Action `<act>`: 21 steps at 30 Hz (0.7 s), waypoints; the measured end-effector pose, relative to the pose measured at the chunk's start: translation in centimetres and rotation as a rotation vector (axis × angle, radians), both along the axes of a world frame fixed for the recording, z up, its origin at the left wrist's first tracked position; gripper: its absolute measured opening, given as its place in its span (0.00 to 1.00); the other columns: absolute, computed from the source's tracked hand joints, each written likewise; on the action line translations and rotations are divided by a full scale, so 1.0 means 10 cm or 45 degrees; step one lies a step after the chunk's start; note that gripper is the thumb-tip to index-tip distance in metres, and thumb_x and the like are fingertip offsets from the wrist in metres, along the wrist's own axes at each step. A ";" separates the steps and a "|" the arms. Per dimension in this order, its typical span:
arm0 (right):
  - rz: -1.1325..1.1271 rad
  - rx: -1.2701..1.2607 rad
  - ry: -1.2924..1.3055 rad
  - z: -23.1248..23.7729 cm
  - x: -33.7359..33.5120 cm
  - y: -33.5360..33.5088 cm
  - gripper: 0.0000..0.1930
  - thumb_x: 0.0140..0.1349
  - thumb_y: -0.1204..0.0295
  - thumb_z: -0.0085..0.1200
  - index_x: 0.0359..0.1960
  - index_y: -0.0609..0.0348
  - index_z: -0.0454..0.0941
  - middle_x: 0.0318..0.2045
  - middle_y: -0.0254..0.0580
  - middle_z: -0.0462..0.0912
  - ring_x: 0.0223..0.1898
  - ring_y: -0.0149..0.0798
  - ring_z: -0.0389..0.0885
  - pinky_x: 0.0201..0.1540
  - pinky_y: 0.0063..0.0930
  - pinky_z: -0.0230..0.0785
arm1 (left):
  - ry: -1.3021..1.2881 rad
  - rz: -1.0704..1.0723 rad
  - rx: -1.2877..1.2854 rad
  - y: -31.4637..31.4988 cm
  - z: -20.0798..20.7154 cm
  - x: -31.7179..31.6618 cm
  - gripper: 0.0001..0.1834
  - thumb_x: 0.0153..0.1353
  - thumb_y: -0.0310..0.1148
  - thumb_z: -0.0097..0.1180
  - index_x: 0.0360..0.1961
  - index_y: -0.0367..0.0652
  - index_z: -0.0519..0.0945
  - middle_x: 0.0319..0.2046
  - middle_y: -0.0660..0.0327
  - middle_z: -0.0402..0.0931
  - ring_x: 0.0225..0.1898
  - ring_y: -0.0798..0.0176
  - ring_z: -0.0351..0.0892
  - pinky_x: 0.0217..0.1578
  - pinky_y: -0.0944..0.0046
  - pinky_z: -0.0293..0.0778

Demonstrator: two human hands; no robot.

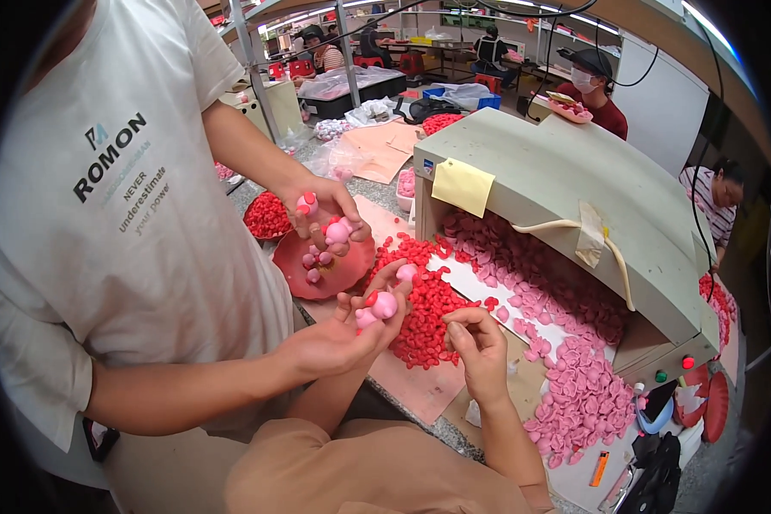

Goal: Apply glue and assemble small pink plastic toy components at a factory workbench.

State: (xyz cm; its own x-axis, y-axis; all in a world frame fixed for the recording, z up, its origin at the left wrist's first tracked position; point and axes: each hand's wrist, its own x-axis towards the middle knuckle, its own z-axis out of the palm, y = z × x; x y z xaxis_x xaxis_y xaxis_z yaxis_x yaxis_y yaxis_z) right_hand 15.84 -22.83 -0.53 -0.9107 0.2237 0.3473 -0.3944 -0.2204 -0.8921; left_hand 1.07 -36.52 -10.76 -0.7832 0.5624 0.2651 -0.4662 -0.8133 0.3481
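My left hand (395, 321) is largely hidden behind a co-worker's hand; a pink rounded piece (407, 272) shows at its fingertips. My right hand (478, 341) is raised over the edge of a pile of small red pieces (424, 321), thumb and fingers pinched together. Whatever is between them, if anything, I cannot make out. At my left stands a person in a white T-shirt. Their lower hand (338, 343) holds pink rounded pieces with red parts (381, 305) in front of my left hand. Their upper hand (334, 201) holds similar pink-and-red pieces (338, 230).
A grey-green hooded machine (565, 184) stands at the right, with many pink shell-like pieces (578, 398) under and before it. A pink dish (351, 272) and a bowl of red pieces (267, 214) sit beyond the co-worker's hands. An orange lighter (599, 469) lies at the lower right.
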 end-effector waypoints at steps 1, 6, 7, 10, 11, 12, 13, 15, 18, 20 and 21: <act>-0.011 -0.002 -0.004 -0.02 -0.01 0.00 0.05 0.62 0.75 0.48 0.38 0.61 0.72 0.27 0.32 0.72 0.26 0.23 0.69 0.29 0.17 0.63 | 0.228 0.134 -0.204 0.03 0.00 -0.04 0.34 0.57 0.52 0.53 0.59 0.43 0.62 0.44 0.65 0.69 0.31 0.73 0.67 0.31 0.70 0.66; -0.034 -0.021 -0.019 -0.08 -0.04 0.00 0.06 0.62 0.75 0.48 0.39 0.61 0.72 0.27 0.31 0.72 0.27 0.23 0.69 0.31 0.16 0.62 | 0.572 0.400 -0.610 0.08 0.07 -0.03 0.36 0.58 0.53 0.51 0.61 0.44 0.59 0.47 0.64 0.67 0.35 0.72 0.68 0.32 0.75 0.71; -0.035 -0.021 -0.023 -0.10 -0.05 0.00 0.06 0.62 0.75 0.48 0.39 0.61 0.72 0.27 0.31 0.72 0.27 0.23 0.69 0.31 0.16 0.62 | 0.594 0.367 -0.569 0.05 0.07 -0.03 0.35 0.59 0.53 0.50 0.61 0.44 0.60 0.44 0.65 0.68 0.34 0.73 0.68 0.30 0.76 0.69; -0.029 -0.017 -0.038 -0.12 -0.07 -0.03 0.06 0.62 0.75 0.48 0.40 0.60 0.72 0.27 0.30 0.72 0.28 0.22 0.69 0.31 0.16 0.62 | 0.520 0.483 -0.615 0.09 0.05 -0.01 0.26 0.61 0.41 0.51 0.58 0.44 0.63 0.38 0.66 0.68 0.27 0.76 0.65 0.27 0.75 0.67; -0.037 -0.015 -0.047 -0.12 -0.07 -0.03 0.06 0.62 0.75 0.49 0.40 0.60 0.72 0.27 0.30 0.72 0.28 0.22 0.69 0.31 0.16 0.62 | 0.424 0.616 -0.700 0.12 0.04 -0.01 0.21 0.61 0.29 0.53 0.55 0.45 0.66 0.35 0.67 0.68 0.21 0.77 0.62 0.25 0.73 0.66; -0.044 -0.013 -0.055 -0.12 -0.07 -0.03 0.06 0.62 0.75 0.49 0.40 0.60 0.73 0.27 0.30 0.72 0.28 0.22 0.69 0.32 0.15 0.62 | 0.422 0.615 -0.700 0.11 0.04 -0.01 0.21 0.61 0.29 0.53 0.55 0.45 0.66 0.35 0.67 0.68 0.21 0.77 0.62 0.25 0.73 0.66; -0.044 -0.013 -0.057 -0.12 -0.07 -0.03 0.06 0.62 0.75 0.49 0.40 0.60 0.73 0.27 0.30 0.72 0.28 0.22 0.69 0.32 0.15 0.62 | 0.434 0.556 -0.702 0.08 0.04 -0.01 0.20 0.61 0.29 0.53 0.55 0.45 0.67 0.33 0.67 0.68 0.20 0.77 0.61 0.25 0.73 0.66; -0.047 -0.005 -0.061 -0.13 -0.08 -0.03 0.06 0.62 0.75 0.48 0.39 0.60 0.73 0.28 0.30 0.73 0.28 0.21 0.69 0.32 0.15 0.62 | 0.449 0.498 -0.705 0.07 0.07 0.00 0.20 0.62 0.29 0.52 0.55 0.44 0.67 0.31 0.68 0.68 0.19 0.78 0.60 0.25 0.72 0.66; -0.037 -0.018 -0.069 -0.15 -0.07 -0.02 0.06 0.62 0.76 0.49 0.39 0.61 0.73 0.27 0.30 0.73 0.29 0.21 0.69 0.32 0.15 0.62 | 0.430 0.546 -0.615 0.13 0.10 0.01 0.18 0.62 0.30 0.52 0.54 0.44 0.67 0.31 0.66 0.70 0.18 0.77 0.61 0.24 0.72 0.66; -0.051 -0.004 -0.065 -0.16 -0.06 0.00 0.06 0.62 0.75 0.48 0.40 0.61 0.73 0.28 0.30 0.73 0.29 0.21 0.69 0.32 0.15 0.63 | 0.383 0.519 -0.614 0.17 0.07 -0.01 0.17 0.62 0.30 0.52 0.52 0.44 0.66 0.32 0.64 0.71 0.18 0.77 0.61 0.24 0.71 0.66; -0.065 0.014 -0.063 -0.16 -0.05 0.02 0.06 0.62 0.75 0.47 0.40 0.61 0.73 0.28 0.31 0.73 0.29 0.22 0.69 0.32 0.15 0.63 | 0.387 0.508 -0.619 0.18 0.05 -0.02 0.17 0.62 0.30 0.52 0.52 0.44 0.66 0.32 0.64 0.71 0.18 0.77 0.61 0.24 0.71 0.66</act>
